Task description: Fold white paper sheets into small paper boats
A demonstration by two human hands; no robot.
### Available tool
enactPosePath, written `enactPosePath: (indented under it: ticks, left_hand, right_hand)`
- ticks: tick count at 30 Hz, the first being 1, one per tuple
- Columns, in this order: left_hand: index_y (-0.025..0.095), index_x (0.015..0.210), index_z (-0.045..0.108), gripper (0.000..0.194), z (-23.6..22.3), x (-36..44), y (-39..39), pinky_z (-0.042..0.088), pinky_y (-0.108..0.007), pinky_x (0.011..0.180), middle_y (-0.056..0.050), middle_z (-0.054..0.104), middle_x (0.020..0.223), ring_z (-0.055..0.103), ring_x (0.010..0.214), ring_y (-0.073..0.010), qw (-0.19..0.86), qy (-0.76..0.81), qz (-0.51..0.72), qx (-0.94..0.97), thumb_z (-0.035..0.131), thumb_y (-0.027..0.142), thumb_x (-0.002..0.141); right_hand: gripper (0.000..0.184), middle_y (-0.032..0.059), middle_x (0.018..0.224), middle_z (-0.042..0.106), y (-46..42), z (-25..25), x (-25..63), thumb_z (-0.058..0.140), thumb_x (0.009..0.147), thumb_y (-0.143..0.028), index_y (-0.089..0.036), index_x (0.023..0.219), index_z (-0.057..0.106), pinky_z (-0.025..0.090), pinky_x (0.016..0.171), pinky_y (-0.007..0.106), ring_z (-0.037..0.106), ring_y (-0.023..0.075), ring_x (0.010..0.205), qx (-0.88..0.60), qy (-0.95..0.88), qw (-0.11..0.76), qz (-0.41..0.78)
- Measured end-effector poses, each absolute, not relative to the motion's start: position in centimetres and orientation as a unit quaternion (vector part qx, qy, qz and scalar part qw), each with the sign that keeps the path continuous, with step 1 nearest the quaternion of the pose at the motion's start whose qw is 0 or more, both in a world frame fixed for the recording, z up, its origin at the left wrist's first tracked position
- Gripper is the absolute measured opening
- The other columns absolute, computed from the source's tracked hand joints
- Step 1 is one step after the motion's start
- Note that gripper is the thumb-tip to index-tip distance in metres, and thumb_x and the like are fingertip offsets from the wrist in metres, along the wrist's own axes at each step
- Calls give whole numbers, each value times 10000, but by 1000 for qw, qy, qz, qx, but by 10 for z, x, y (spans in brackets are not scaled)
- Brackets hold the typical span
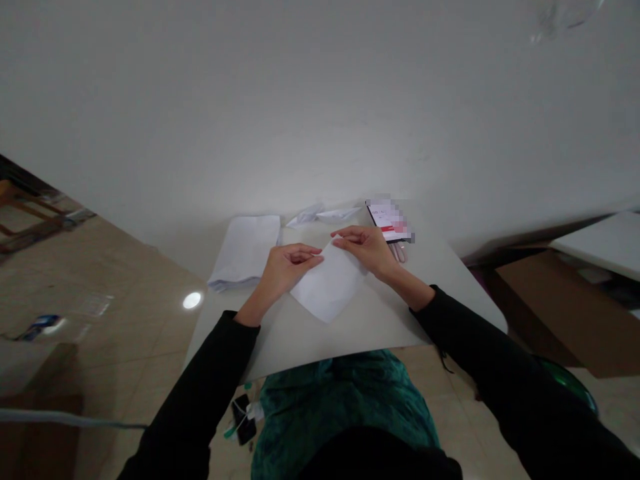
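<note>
A white sheet of paper (327,287), turned so that one corner points toward me, lies over the middle of the white table (280,340). My left hand (290,267) pinches its upper left edge between thumb and fingers. On the upper right edge, my right hand (365,248) has its thumb and fingertips closed on the paper near the top corner. The two hands are a short way apart. Behind them lie folded white paper pieces (323,215). A stack of white paper (247,250) is left of my left hand.
A phone (390,221) with a lit screen lies beyond my right hand, with scissors handles (399,252) beside it. The wall (320,133) rises behind the table. A cardboard box (575,307) stands to the right. Another dark phone (244,420) with a cable is below the table.
</note>
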State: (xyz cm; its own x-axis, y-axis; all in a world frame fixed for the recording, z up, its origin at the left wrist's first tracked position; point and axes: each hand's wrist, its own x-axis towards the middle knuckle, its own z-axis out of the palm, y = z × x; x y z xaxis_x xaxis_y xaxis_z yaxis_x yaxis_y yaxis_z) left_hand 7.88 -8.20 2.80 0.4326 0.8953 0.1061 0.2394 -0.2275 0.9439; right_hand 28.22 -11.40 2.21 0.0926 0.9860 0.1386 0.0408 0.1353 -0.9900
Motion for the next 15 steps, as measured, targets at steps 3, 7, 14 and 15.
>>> enactPosePath:
  ticks: [3,7,14,15]
  left_hand:
    - [154,892,769,289,29,79,-83,545,-239,584,-67,768,766,708,657,-166,466,404,351,704,793,378,712]
    - [152,850,772,290,30,80,-83,569,-259,617,-73,770,779,716,678,-179,452,407,358,709,802,398,698]
    - [163,832,775,280,25,81,-82,582,-264,619,-70,769,769,715,668,-177,440,404,380,706,809,403,691]
    - [164,830,775,282,24,81,-82,583,-266,616,-70,769,769,715,668,-178,437,404,384,706,810,406,690]
  right_hand:
    - [317,63,801,767,-114,22,283,779,703,-453,-187,875,765,540,606,313,694,202,692,-508,-521,544,417]
    - [322,64,808,769,-115,23,285,769,710,-476,-187,851,770,542,605,308,696,204,703,-509,-531,541,408]
    - [324,60,841,769,-116,26,286,752,727,-491,-199,867,769,557,630,315,704,208,748,-494,-544,538,414]
    - [327,60,842,769,-116,26,286,752,726,-493,-199,867,768,559,631,316,704,208,751,-493,-544,538,415]
